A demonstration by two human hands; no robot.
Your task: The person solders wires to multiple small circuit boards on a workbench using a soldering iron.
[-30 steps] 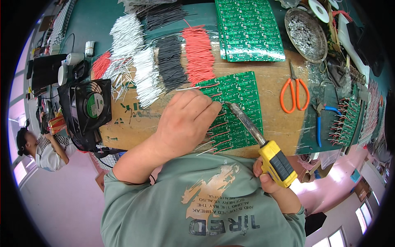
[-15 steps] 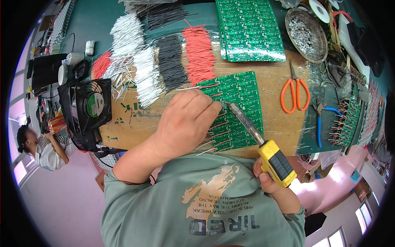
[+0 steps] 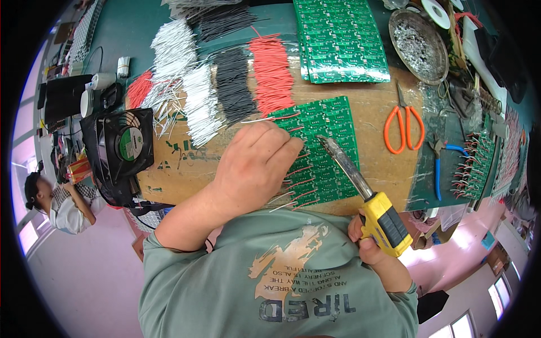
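Observation:
A green circuit board (image 3: 335, 169) lies on the brown work surface, with short red wires (image 3: 301, 185) along its left side. My left hand (image 3: 256, 166) rests over that side, fingers pinched together at the board; what they hold is hidden beneath them. Low on the right, my right hand (image 3: 367, 245) is closed around the handle of a yellow and black soldering gun (image 3: 385, 224). Its metal barrel slants up to the left, and the tip is over the board's upper middle, a little right of my left fingertips. Whether the tip touches the board I cannot tell.
Beyond the board lie piles of red wires (image 3: 271, 76), black wires (image 3: 234, 84) and white wires (image 3: 198, 104). Stacked boards (image 3: 341, 42), a metal dish (image 3: 418, 48), orange-handled scissors (image 3: 404, 127) and blue-handled cutters (image 3: 438, 169) are around it. A black fan (image 3: 121, 143) stands left; a person (image 3: 65, 205) sits farther off.
The soldering gun has shifted right in my right hand, its tip drawing away from my left fingertips. My left hand stays nearly where it was.

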